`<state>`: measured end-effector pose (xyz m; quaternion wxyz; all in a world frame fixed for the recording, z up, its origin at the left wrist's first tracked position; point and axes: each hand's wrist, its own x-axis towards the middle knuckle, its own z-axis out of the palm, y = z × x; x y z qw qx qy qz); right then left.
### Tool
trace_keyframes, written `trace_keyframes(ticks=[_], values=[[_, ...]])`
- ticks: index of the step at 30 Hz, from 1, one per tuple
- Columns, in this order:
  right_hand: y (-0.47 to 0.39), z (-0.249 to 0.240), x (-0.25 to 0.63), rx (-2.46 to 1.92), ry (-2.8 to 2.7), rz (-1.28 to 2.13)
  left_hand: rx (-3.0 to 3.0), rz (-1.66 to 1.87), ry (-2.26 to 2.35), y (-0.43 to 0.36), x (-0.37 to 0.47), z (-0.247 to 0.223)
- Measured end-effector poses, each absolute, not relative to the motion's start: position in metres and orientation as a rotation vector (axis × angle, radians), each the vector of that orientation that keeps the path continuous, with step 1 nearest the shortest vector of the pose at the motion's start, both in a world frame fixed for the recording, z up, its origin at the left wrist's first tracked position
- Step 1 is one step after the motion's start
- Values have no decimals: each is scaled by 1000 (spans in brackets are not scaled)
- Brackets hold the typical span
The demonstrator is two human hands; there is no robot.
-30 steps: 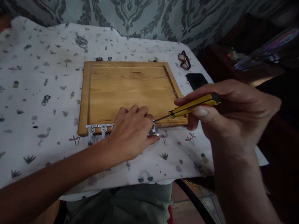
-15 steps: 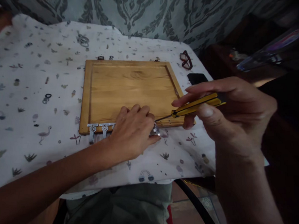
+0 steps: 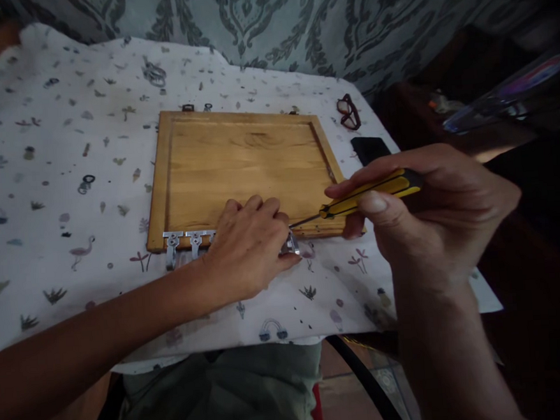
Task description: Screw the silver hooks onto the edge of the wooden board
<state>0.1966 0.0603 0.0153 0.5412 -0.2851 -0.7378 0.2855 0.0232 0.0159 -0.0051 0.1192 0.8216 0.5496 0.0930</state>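
A framed wooden board [image 3: 252, 161] lies flat on the cloth. Along its near edge runs a silver metal hook rail [image 3: 196, 238], its hooks pointing toward me. My left hand [image 3: 251, 247] is closed over the right part of this rail, gripping it against the board and hiding several of its hooks. Between the thumb and fingers of my right hand [image 3: 433, 212] is a screwdriver [image 3: 370, 194] with a yellow and black handle. Its thin shaft slants left and down, and the tip meets the rail beside my left fingers. Whether a screw sits under the tip is hidden.
A white printed tablecloth [image 3: 75, 301] covers the table. Eyeglasses [image 3: 348, 112] and a black flat object [image 3: 370, 149] lie right of the board. Small dark metal fittings [image 3: 188, 107] show at its far edge. A plastic bottle [image 3: 506, 95] is at the far right.
The screwdriver handle has turned slightly in my right hand, and my thumb has shifted a little left along it. My left hand and the board stay in place.
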Motion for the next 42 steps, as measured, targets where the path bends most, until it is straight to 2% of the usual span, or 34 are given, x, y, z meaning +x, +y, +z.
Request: trace_keyframes(ticks=[9,17,30,42], values=[[57,22,186,-788,-1391,321,2410,245,1599,16,22,-6],[52,14,192,-735,-1525,542,2389,205,1604,17,24,-2],[57,11,196,-718,-1614,579,2390,195,1607,16,24,-3],[62,29,212,-626,-1970,717,2392,238,1596,17,23,-2]])
